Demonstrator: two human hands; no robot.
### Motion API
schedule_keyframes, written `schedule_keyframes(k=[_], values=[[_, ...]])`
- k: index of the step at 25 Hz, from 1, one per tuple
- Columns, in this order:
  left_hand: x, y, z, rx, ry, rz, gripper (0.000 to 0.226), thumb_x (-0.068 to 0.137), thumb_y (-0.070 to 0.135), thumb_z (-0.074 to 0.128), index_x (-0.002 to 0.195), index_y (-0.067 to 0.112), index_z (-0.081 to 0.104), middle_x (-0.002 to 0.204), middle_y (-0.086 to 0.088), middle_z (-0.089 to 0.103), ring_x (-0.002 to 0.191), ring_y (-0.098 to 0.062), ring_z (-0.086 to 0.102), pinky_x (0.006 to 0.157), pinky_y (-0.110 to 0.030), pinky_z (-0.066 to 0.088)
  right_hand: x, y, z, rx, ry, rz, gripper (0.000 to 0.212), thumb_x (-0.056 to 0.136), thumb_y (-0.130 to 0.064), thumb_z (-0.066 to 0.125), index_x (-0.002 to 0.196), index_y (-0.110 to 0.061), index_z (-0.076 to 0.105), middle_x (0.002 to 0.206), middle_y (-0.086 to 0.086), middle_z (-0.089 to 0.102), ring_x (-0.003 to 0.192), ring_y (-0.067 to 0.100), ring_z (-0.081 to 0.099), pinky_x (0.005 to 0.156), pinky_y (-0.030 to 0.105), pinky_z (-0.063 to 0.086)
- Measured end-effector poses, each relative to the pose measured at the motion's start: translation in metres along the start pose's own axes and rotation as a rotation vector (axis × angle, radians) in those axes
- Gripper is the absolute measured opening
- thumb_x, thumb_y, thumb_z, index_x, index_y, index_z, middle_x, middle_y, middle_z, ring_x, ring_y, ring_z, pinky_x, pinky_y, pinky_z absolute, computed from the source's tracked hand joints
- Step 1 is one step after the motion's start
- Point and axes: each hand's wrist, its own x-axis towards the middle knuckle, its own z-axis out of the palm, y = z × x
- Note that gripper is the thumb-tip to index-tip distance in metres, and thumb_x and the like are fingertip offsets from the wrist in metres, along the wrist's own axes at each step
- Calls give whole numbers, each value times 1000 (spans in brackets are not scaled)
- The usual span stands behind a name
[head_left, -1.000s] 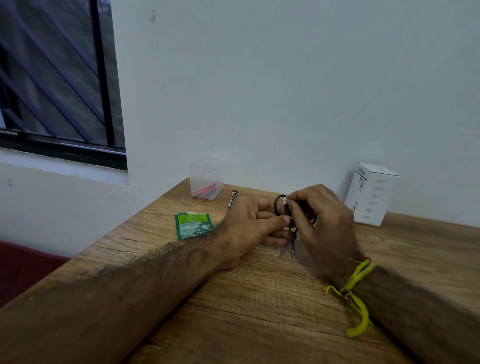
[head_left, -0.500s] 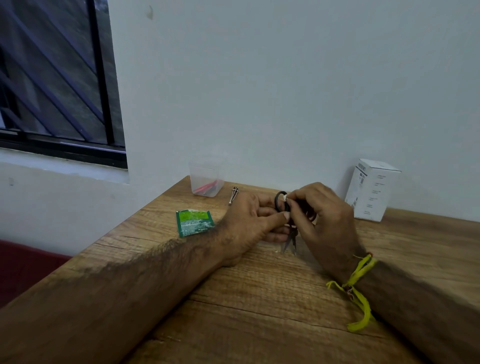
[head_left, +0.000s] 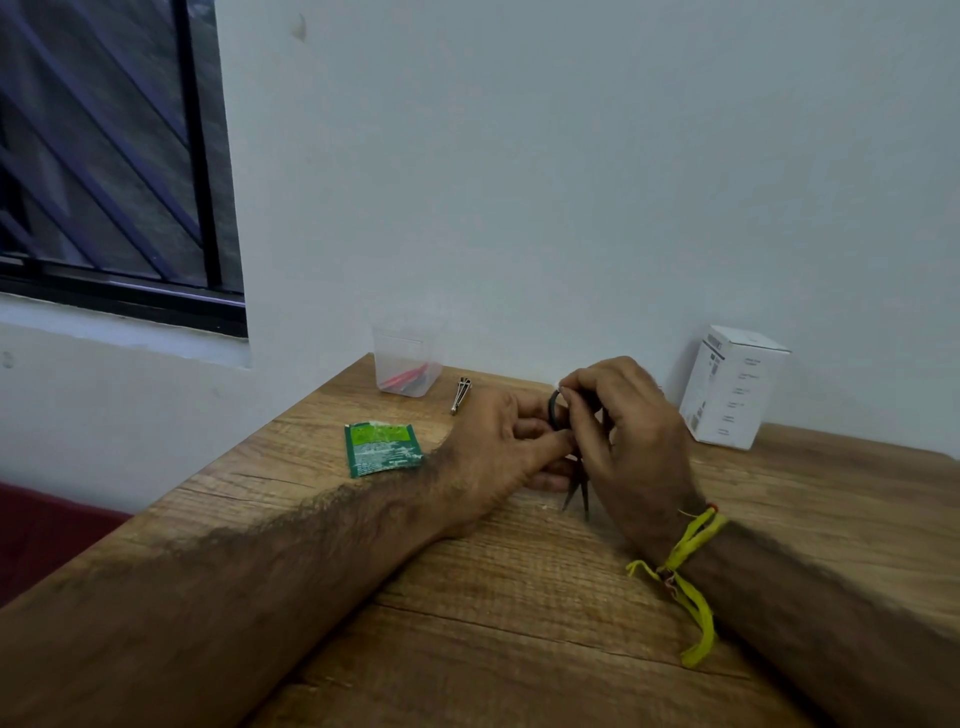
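While I watch through the head camera, my right hand (head_left: 631, 431) curls round the black handle loops of the small scissors (head_left: 550, 411), held just above the desk (head_left: 467, 649) with their blades pointing down. My left hand (head_left: 493, 447) pinches their middle. I judge them light, stiff and sharp-tipped, so the loops are the safest place to hold them.

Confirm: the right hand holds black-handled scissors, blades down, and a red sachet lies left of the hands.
One error: the head view shows the sachet is green, not red. The rest holds: the right hand holds the scissors, blades down.
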Motion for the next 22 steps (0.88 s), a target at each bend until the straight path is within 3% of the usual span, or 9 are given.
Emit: schedule_keyframes(k=[3,9,15,22], values=[[0,0,-1,13,-2,5,11,91,5,70,101,1,71,85,-17,74,70,-19,74,65,-27,60,1,0,-2,-8,-9,-19,5,92,-1,64,94,-4,67,93,5,59,84,17,55,72,28,46],[-1,-1,-2,50,8,35,12,93,-3,65,103,-7,68,95,-32,70,79,-28,73,68,-30,62,0,-6,-2,-66,-47,-79,6,91,-3,66,95,-3,70,95,7,59,88,22,55,77,26,44],[1,-4,-4,9,-13,50,14,91,-2,68,106,-4,70,91,-21,74,78,-23,74,70,-32,63,-4,-3,-4,13,-90,-59,9,91,-2,66,98,-4,71,95,5,59,87,20,56,75,24,43],[0,1,-3,4,3,81,36,74,-20,72,107,-6,69,99,-26,74,85,-24,74,76,-35,63,-6,-1,-7,56,-143,-52,9,88,-3,71,96,-6,74,93,2,60,88,18,55,73,23,42]])
